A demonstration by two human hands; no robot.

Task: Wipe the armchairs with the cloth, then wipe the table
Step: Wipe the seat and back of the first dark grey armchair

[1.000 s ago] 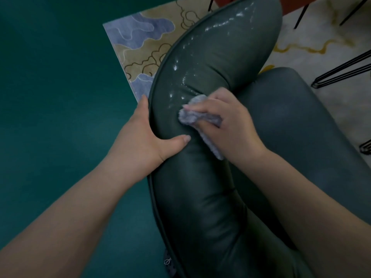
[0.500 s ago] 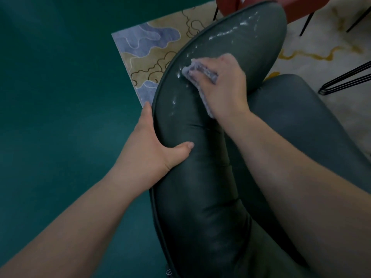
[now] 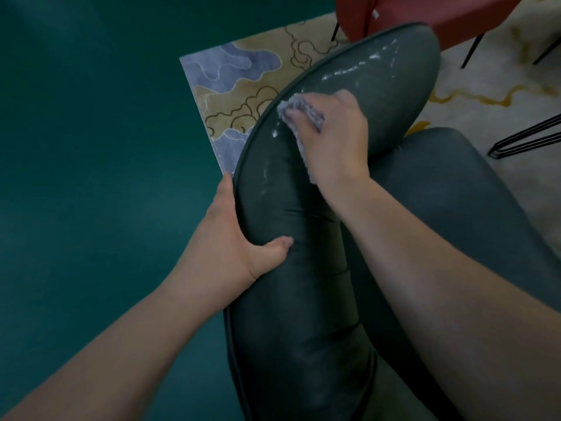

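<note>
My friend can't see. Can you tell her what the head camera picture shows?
A right hand rubs a grey cloth on a dark green armchair back that has white streaks. The left hand grips the back's edge.

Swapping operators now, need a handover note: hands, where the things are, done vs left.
Left hand: grips the padded backrest edge of the dark green leather armchair, thumb on top, steadying it.
Right hand: fingers curled over the small grey-lilac fluffy cloth, pressing it on the upper backrest.
Done: the backrest below the cloth looks mostly free of marks, with faint smears by the piped edge.
Left: white streaks towards the far end of the backrest, the rest of this armchair, any other armchairs, then the table. The table top is not in view; only black metal legs and a red chair show beyond.
</note>
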